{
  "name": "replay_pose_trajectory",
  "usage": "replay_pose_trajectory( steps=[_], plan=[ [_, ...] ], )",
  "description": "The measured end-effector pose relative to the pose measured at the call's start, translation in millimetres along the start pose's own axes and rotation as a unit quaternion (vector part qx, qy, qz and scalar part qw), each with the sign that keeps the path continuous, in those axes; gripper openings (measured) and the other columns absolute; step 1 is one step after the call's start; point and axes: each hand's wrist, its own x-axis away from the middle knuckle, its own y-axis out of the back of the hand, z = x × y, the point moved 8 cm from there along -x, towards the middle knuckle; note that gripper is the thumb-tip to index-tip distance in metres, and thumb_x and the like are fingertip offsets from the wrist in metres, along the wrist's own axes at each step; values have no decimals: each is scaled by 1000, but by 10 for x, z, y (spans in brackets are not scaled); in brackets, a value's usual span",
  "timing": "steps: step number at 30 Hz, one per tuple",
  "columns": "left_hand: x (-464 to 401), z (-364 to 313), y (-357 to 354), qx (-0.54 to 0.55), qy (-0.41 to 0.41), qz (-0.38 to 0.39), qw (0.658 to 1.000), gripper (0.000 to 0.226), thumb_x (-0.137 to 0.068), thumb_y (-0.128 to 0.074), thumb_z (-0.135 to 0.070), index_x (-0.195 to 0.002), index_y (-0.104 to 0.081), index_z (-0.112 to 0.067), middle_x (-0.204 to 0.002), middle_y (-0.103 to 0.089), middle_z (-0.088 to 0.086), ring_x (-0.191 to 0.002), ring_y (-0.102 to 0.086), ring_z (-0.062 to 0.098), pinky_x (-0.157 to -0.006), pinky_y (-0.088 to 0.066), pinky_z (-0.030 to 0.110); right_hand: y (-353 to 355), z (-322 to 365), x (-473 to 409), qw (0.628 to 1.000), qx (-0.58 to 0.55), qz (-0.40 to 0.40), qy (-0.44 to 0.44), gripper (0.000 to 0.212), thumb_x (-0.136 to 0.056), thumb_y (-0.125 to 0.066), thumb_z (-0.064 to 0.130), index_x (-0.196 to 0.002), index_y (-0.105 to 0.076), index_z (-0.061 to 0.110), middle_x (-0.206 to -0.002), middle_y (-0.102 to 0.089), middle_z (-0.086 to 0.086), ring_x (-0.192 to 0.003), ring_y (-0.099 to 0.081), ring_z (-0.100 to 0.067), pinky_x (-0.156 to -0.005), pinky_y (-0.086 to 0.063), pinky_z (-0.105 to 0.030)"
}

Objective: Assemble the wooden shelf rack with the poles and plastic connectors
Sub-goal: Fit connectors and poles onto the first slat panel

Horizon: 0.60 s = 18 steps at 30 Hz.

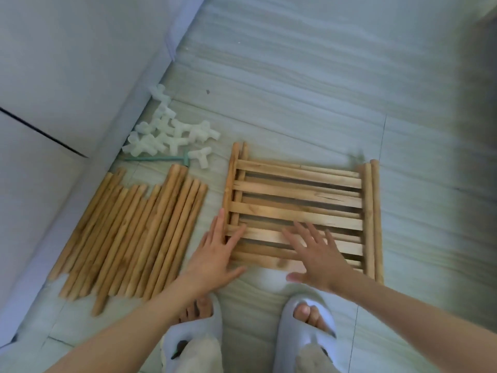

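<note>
Both hands lie flat with straight fingers on the stacked wooden shelves (pixel 295 203) on the floor (pixel 295 76): left hand (pixel 215 254) at the near left corner, right hand (pixel 317 254) on the slats. Poles (pixel 134 232) lie left, white connectors (pixel 172 130) beyond them.

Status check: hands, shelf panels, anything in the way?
Both hands open: left hand at the stacked slatted panels' left edge, right hand flat on top. Poles and plastic connectors lie loose to the left. Nothing blocking.
</note>
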Motion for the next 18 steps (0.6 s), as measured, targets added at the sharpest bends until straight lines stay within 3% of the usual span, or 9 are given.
replay_pose_trajectory(
  steps=[2,4,5,6,8,10,11,15,18],
  plan=[
    [14,11,-125,-57,-1,12,998,102,-82,-54,-61,-143,23,-36,-136,53,10,-138,29,29,-116,-1,40,-226,4,3,999,41,-26,-6,102,-80,-54,65,-146,17,31,-158,9,-10,-144,4,-34,-112,-2,-60],
    [-34,33,-140,-98,1,7,995,102,-84,-55,-56,-138,29,-35,-136,53,13,-139,27,32,-119,-3,43,-232,2,-16,996,54,-74,-20,106,-65,-75,58,-147,-16,25,-152,-26,-16,-136,-31,-38,-103,-28,-64],
    [-69,41,-118,-106,1,0,994,99,-86,-54,-53,-137,28,-36,-136,52,13,-140,24,32,-119,-6,44,-208,-16,-37,992,60,-107,-24,104,-58,-83,50,-143,-31,24,-145,-40,-16,-129,-43,-37,-97,-38,-63],
    [-123,38,-88,-110,-1,-5,994,95,-87,-53,-51,-138,26,-36,-135,53,13,-142,21,33,-118,-9,44,-186,-48,-66,989,65,-130,-26,102,-56,-86,39,-142,-33,23,-142,-44,-15,-127,-46,-36,-94,-40,-62],
    [-280,12,1,-113,-9,-17,993,91,-88,-53,-46,-144,18,-36,-135,52,12,-143,15,33,-118,-12,44,-179,-172,-148,987,62,-147,-13,106,-70,-77,27,-148,-7,24,-151,-28,-18,-136,-31,-39,-101,-30,-64],
    [-484,-24,115,-121,-18,-29,992,89,-87,-54,-43,-148,10,-34,-136,50,12,-144,10,34,-117,-14,45,-152,-358,-296,985,72,-155,-10,106,-87,-59,27,-138,34,27,-157,6,-16,-143,-1,-39,-108,-8,-64],
    [-602,-37,178,-128,-19,-34,991,88,-87,-54,-42,-148,8,-33,-137,48,12,-144,8,35,-116,-16,46,-103,-458,-371,985,83,-153,-14,105,-90,-53,28,-132,43,27,-156,14,-15,-143,6,-38,-109,-3,-63],
    [-1097,-104,447,-162,-19,-57,985,86,-86,-54,-45,-149,3,-32,-150,30,20,-143,0,38,-113,-22,48,202,-826,-635,984,83,-157,-22,99,-94,-44,45,-125,49,32,-156,17,-11,-144,9,-33,-110,-4,-60],
    [-1461,-144,649,-197,-12,-56,979,85,-87,-52,-51,-149,5,-33,-150,28,20,-143,0,37,-112,-21,49,450,-1094,-819,984,76,-159,-43,89,-92,-38,56,-132,39,38,-156,17,-8,-144,8,-31,-110,-5,-60]
  ],
)
